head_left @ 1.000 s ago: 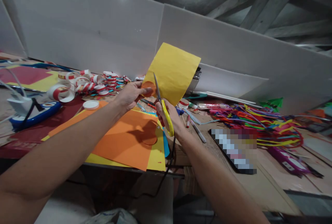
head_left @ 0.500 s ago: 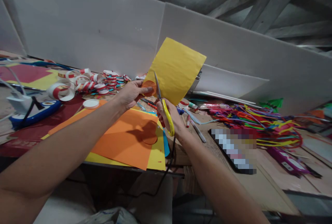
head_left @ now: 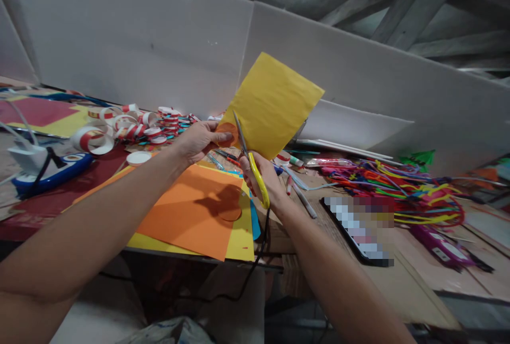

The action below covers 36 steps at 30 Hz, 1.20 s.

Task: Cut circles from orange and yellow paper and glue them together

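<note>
My left hand (head_left: 198, 143) pinches an orange paper circle (head_left: 228, 130) against the lower left corner of a yellow paper sheet (head_left: 281, 102), thumb on top. The sheet is held up at a slant above the table. My right hand (head_left: 265, 174) is closed around the yellow handle of a pair of scissors (head_left: 258, 180). Their blade points up and left across the sheet, just right of the orange circle. Whether the blades are apart is hard to see. Below my hands, an orange sheet (head_left: 179, 221) lies over yellow paper (head_left: 241, 237), with another orange circle (head_left: 231, 211) on it.
Striped paper rings (head_left: 95, 140) and a white lid (head_left: 138, 158) lie to the left, near a blue power strip (head_left: 59, 174). On the right are a phone (head_left: 354, 232), colourful pipe cleaners (head_left: 410, 190) and a purple glue gun (head_left: 440, 245). A white panel (head_left: 159, 41) stands behind.
The yellow sheet's far end has swung slightly right and up. My left hand and the orange circle have shifted a little left, while my right hand with the scissors has barely moved.
</note>
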Tool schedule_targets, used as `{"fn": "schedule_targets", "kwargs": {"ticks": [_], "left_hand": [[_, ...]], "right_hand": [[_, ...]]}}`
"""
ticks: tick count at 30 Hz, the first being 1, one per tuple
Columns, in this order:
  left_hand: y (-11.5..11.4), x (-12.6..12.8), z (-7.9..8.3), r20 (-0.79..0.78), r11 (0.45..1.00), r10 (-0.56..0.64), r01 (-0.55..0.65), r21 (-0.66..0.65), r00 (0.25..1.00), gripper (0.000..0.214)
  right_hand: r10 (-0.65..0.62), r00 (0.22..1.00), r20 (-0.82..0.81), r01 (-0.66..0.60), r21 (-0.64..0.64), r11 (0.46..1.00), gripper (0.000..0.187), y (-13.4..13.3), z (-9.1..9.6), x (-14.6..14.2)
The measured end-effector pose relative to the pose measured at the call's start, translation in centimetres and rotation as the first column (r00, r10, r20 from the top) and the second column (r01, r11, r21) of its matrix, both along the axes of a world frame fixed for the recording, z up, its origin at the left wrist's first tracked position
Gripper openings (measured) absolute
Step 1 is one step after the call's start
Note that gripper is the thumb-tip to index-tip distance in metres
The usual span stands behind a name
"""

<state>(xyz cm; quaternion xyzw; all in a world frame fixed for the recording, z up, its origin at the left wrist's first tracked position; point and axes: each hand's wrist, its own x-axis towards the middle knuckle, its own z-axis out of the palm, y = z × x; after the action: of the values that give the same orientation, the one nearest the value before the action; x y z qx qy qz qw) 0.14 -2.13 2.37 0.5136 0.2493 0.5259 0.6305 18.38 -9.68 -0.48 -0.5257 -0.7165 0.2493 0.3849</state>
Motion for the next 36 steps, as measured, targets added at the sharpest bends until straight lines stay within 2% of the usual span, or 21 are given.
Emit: {"fn": "schedule_targets", "kwargs": {"ticks": [8,25,32,36], "left_hand": [[0.4,-0.3,-0.1,-0.051,1.000,0.006,-0.006,0.006,0.999,0.022],[1.1,-1.7,0.1,-0.178,1.000,-0.031,0.030,-0.007,0.983,0.017],[0.3,-2.3,1.3,-0.319,0.997,-0.077,0.065,-0.050,0.945,0.015],[-0.1,-2.5,2.0,-0.380,0.998,-0.036,0.010,-0.069,0.924,0.016]], "right_hand": [[0.012,1.000,-0.027,-0.012,0.018,1.000,0.048,-0.2,0.3,-0.1],[0.023,0.999,0.038,-0.023,0.024,0.999,0.044,-0.5,0.9,0.2],[0.077,0.996,0.035,-0.077,0.004,0.997,0.044,-0.2,0.6,0.5],[0.095,0.995,0.027,-0.095,0.003,0.995,0.044,-0.3,0.8,0.5]]}}
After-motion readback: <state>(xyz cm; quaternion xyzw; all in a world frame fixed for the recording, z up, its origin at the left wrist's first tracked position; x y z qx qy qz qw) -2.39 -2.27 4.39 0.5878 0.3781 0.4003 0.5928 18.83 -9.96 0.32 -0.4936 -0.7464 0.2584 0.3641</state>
